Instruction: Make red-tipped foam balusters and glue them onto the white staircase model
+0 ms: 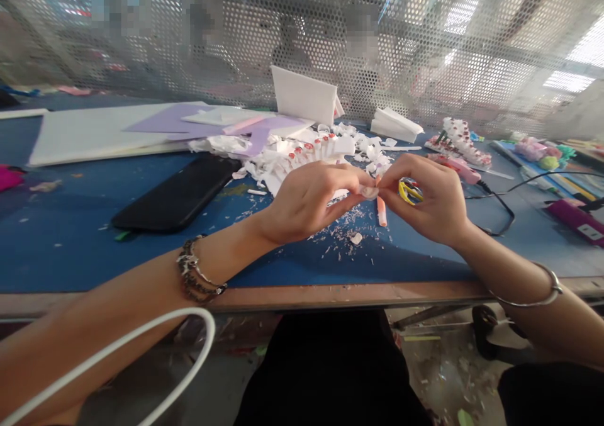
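Over the blue table, my left hand (306, 202) and my right hand (427, 196) meet at the fingertips. A small whitish piece (369, 192) is pinched in my left fingers; its exact kind is too small to make out. The thumb and forefinger of my right hand close on its right end. Below the fingers lies an orange stick-like tool with a pale tip (381, 212). Yellow-handled scissors (409, 191) show partly behind my right hand. White shavings (337, 231) and a small white chip (356, 238) lie on the table beneath.
A black phone (177, 194) lies at the left, near white and purple foam sheets (94, 133). White scraps (372, 152) and red-dotted white pieces (311, 149) are heaped behind my hands. A pink corded tool (465, 169) and a purple power strip (576, 219) sit right. Perforated metal (311, 42) stands behind.
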{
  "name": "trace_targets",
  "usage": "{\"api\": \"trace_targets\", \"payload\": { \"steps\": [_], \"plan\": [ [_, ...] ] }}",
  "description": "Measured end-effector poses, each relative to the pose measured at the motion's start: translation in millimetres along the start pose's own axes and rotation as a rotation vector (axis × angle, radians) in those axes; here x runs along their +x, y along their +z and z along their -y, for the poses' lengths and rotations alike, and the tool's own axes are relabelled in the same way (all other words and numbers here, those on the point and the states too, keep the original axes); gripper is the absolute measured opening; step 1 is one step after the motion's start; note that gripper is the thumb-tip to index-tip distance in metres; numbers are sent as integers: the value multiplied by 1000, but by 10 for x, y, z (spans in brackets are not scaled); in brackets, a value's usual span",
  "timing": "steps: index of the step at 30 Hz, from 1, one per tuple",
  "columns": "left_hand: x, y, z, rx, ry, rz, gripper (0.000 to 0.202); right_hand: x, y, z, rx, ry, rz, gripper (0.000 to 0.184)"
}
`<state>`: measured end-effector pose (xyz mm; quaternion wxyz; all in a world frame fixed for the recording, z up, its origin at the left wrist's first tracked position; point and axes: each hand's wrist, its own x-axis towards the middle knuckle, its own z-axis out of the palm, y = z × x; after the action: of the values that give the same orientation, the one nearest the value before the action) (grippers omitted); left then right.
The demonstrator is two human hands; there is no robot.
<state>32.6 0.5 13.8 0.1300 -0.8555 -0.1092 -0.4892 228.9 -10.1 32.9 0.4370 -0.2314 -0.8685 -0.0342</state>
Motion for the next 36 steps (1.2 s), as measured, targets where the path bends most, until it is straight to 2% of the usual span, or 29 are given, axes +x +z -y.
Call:
{"api": "trace_targets", "payload": {
  "steps": [4,9,14,26,36],
  "plan": [
    [-17,4,14,-99,-12,48,21,1,-3,4,29,13,14,2],
    [-60,10,31,-162,-56,83,33,-3,-8,10,44,24,31,3],
    [-67,19,14,-215,-103,83,40,-2,2,14,71,47,32,4],
    [-49,68,-35,-251,-220,19,39,-10,21,15,107,54,45,5],
    [-4,45,-58,-198,-180,31,33,-13,27,28,98,87,37,9]
  ]
}}
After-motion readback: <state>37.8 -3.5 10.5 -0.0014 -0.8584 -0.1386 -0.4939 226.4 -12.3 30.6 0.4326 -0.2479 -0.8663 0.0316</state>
